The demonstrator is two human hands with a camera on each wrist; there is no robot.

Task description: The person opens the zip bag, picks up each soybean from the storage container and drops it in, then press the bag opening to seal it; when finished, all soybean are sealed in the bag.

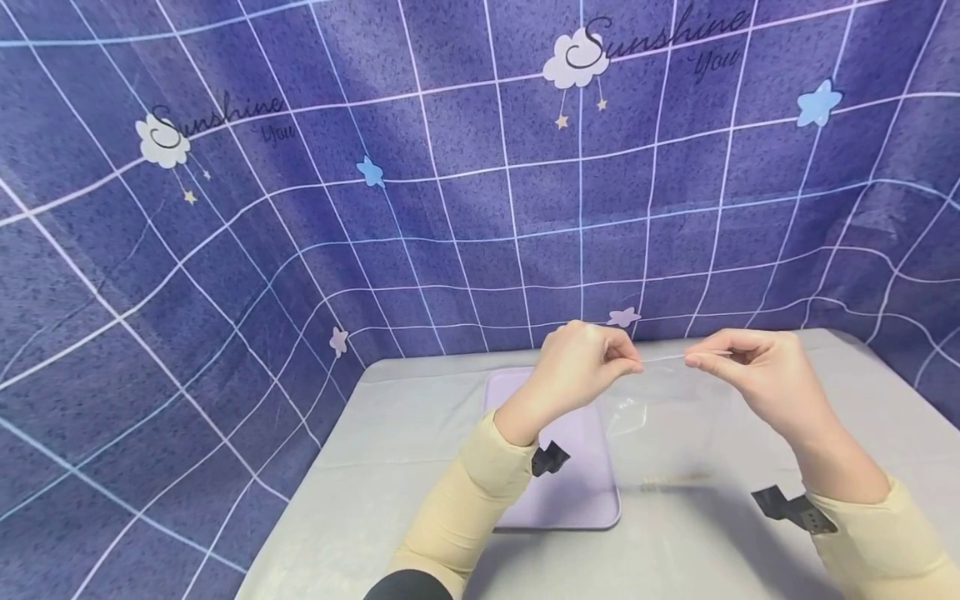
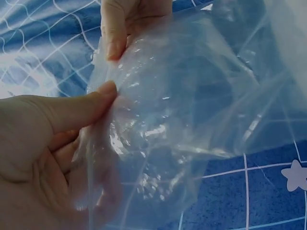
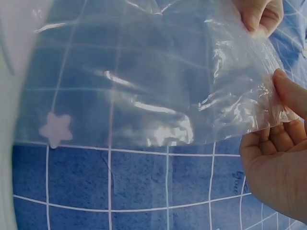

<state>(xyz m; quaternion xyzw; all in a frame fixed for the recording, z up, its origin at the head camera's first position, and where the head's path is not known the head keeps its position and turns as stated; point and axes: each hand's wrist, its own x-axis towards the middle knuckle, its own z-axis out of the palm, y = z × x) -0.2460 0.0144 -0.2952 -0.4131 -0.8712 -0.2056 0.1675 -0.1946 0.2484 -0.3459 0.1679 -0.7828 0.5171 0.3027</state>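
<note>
A clear plastic bag (image 1: 630, 415) hangs between both hands above the table, nearly see-through in the head view. My left hand (image 1: 581, 358) pinches its top edge between thumb and fingers. A short way to the right, my right hand (image 1: 757, 371) pinches the same edge, and the edge runs taut between them. In the left wrist view the bag (image 2: 192, 96) is wrinkled and shiny near the fingertips. The right wrist view shows the bag (image 3: 158, 86) spread out flat, with the curtain pattern visible through it.
A lavender tray (image 1: 570, 492) lies on the grey-covered table (image 1: 397, 450), partly under the left forearm. Behind and to the left hangs a purple-blue cloth (image 1: 450, 208) with a grid, clouds and stars. Each wrist carries a black strap mount (image 1: 551, 459).
</note>
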